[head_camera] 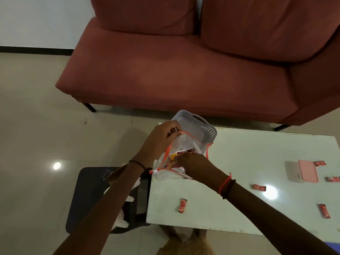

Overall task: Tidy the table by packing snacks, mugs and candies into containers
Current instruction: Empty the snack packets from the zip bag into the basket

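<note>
A clear zip bag (193,144) with a red-orange seal stands open at the table's left edge. My left hand (161,138) pinches its far-left rim and holds the mouth open. My right hand (191,161) reaches into the mouth, fingers closed on red and yellow snack packets (176,155) inside. Several small red candies lie loose on the table: one (182,205) near the front, one (259,187) in the middle, others (324,210) to the right. A pink lidded box (307,171) sits at the right.
A grey perforated basket (200,126) stands behind the bag at the table's far-left corner. The white glossy table (239,208) fronts a red sofa (184,70). A dark stool (92,190) with white items sits left of the table.
</note>
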Action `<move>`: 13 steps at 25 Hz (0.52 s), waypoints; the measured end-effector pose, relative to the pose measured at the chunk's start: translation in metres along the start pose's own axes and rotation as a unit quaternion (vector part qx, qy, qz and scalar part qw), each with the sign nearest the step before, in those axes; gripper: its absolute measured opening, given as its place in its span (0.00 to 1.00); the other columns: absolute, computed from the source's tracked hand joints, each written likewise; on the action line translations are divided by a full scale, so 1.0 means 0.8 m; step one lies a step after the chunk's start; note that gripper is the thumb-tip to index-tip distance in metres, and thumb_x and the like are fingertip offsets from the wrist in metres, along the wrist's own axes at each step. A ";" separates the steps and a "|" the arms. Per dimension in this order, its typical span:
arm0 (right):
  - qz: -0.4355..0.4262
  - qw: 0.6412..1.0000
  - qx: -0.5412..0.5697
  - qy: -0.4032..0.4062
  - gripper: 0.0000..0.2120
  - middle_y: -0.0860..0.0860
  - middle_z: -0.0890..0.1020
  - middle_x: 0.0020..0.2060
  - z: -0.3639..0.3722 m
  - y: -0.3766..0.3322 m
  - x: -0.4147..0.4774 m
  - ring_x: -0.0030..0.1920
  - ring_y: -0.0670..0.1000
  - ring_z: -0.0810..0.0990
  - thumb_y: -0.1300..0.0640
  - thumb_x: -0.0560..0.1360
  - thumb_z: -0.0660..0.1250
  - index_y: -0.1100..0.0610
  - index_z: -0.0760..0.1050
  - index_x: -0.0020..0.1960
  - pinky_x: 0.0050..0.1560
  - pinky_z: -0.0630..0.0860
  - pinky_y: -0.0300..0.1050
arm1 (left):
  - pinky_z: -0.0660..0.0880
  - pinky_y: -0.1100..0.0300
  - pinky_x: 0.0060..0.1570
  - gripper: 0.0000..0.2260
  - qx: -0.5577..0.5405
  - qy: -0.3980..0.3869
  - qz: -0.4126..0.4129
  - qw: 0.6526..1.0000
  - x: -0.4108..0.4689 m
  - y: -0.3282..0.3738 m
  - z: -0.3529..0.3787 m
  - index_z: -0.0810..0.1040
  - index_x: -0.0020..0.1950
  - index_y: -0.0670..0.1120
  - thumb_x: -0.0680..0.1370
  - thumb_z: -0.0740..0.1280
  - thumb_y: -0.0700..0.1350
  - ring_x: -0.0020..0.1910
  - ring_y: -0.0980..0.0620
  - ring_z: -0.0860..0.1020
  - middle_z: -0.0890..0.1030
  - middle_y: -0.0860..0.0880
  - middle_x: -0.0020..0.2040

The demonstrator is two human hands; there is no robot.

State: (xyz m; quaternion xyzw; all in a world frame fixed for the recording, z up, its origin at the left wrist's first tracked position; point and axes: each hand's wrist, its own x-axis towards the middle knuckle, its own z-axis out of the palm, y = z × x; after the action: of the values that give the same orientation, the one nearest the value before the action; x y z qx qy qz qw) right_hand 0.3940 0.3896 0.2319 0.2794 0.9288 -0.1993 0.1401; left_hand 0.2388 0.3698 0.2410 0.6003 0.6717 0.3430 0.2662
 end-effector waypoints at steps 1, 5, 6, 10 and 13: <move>0.002 1.000 0.021 0.018 0.15 0.56 0.80 0.60 -0.014 0.002 -0.002 0.60 0.57 0.78 0.60 0.79 0.59 0.56 0.73 0.64 0.56 0.74 0.47 | 0.71 0.73 0.40 0.03 -0.003 0.005 0.001 1.000 0.005 -0.009 -0.004 0.76 0.44 0.50 0.76 0.66 0.48 0.38 0.58 0.75 0.76 0.56 0.40; 0.012 0.973 0.178 0.143 0.20 0.51 0.82 0.58 -0.064 0.025 -0.021 0.53 0.49 0.81 0.65 0.76 0.63 0.48 0.75 0.64 0.50 0.70 0.28 | 0.73 0.63 0.39 0.04 -0.016 0.032 -0.015 0.999 0.027 -0.043 -0.020 0.75 0.43 0.51 0.76 0.66 0.50 0.38 0.55 0.76 0.78 0.53 0.40; 0.019 0.952 0.246 0.179 0.21 0.49 0.83 0.55 -0.075 0.033 -0.026 0.51 0.45 0.81 0.66 0.76 0.63 0.45 0.77 0.61 0.50 0.69 0.24 | 0.73 0.61 0.38 0.04 -0.013 0.035 -0.018 0.999 0.033 -0.050 -0.022 0.76 0.43 0.50 0.76 0.66 0.49 0.37 0.54 0.76 0.78 0.53 0.40; 0.030 0.750 0.596 0.285 0.14 0.43 0.84 0.48 -0.094 0.083 -0.026 0.51 0.43 0.81 0.61 0.75 0.66 0.43 0.81 0.49 0.57 0.79 0.40 | 0.71 0.68 0.37 0.05 0.012 0.052 -0.015 0.998 0.045 -0.073 -0.020 0.73 0.43 0.54 0.76 0.62 0.53 0.37 0.62 0.75 0.74 0.61 0.37; 0.059 0.644 0.683 0.340 0.11 0.47 0.83 0.55 -0.082 0.151 -0.003 0.58 0.48 0.82 0.59 0.77 0.64 0.49 0.78 0.57 0.56 0.80 0.44 | 0.73 0.68 0.39 0.02 0.017 0.075 -0.030 0.997 0.048 -0.090 -0.012 0.73 0.45 0.54 0.78 0.63 0.50 0.41 0.62 0.76 0.74 0.63 0.38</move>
State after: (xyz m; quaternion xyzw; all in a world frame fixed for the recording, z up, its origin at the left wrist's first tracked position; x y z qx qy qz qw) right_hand 0.4555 0.5105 0.2552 0.3984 0.4925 -0.6596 -0.4045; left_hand 0.1812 0.4033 0.1929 0.5570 0.7132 0.3672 0.2151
